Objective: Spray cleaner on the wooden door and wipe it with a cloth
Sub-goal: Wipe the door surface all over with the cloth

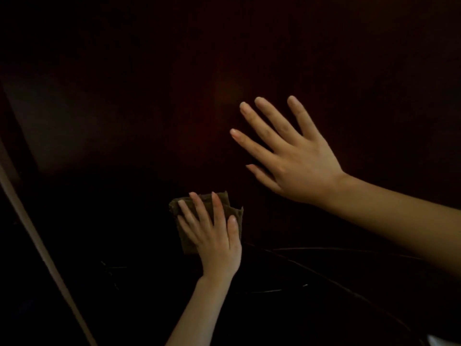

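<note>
I see a big, dark wooden door (124,96) that fills almost the whole frame. It is very dim here, so I cannot see any wet spots or spray on the wood. I cannot see a spray bottle anywhere either, so I cannot tell for sure if the spraying is done. My guess is that it is, because the cloth is already on the door, and that is the wiping part. It is too dark to tell the clean wood from the dirty wood, so I cannot say how much wiping is left.

The cloth (185,242) is small, brownish and folded. It sits in the lower middle of the frame, flat against the door. The left hand (214,236) lies on top of it. Its fingers (197,211) are straight and a little spread, and they press the cloth onto the wood. They are not curled round it. The thumb lies near the right edge of the cloth.

The right hand (294,158) is in the middle right of the frame, higher than the cloth and apart from it. Its fingers (269,116) are wide open and spread out. It holds nothing. It looks as if it leans flat on the door, but I cannot be sure that it touches.

A pale strip (37,233) runs down the lower left of the frame. It may be the door's edge.
</note>
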A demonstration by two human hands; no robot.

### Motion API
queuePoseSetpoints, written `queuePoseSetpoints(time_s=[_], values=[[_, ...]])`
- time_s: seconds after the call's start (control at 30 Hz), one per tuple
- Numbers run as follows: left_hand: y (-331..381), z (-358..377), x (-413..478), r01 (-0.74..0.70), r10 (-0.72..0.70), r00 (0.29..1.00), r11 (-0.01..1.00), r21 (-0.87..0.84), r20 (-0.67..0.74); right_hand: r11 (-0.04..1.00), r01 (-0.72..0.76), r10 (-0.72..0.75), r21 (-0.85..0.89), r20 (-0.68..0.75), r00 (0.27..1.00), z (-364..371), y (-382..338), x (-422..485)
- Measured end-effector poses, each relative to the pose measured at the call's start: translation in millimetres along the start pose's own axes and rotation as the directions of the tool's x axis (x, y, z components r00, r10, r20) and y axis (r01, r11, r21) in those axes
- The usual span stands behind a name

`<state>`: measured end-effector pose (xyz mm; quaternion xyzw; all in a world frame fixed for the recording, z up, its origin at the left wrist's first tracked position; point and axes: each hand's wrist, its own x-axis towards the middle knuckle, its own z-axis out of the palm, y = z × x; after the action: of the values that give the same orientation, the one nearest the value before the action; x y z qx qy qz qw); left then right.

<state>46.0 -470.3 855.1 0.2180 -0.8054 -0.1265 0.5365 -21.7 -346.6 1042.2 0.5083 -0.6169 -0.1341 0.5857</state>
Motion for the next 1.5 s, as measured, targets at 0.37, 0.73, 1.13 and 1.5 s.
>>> queuePoseSetpoints(time_s=[0.37, 0.73, 1.13, 1.5], values=[[19, 5, -20, -0.097, 0.092, 0.991, 0.994, 0.047, 0.093, 1.000, -0.026, 0.026, -0.008, -0.045, 0.999, 3, -3, 0], [17, 5, -42, -0.193, 0.160, 0.966, 0.969, 0.154, 0.205, 0.965, -0.232, 0.246, 0.122, -0.113, 0.963, -14, 28, -41], [32, 1, -2, -0.580, 0.563, 0.814, 0.780, 0.235, 0.141, 0.901, -0.433, 0.433, 0.028, -0.092, 0.896, -9, 38, -78], [50, -52, 62, -0.879, 0.841, 0.444, 0.476, -0.033, 0.310, 0.161, -0.761, 0.968, 0.628, 0.051, 0.246, -44, -56, -103]])
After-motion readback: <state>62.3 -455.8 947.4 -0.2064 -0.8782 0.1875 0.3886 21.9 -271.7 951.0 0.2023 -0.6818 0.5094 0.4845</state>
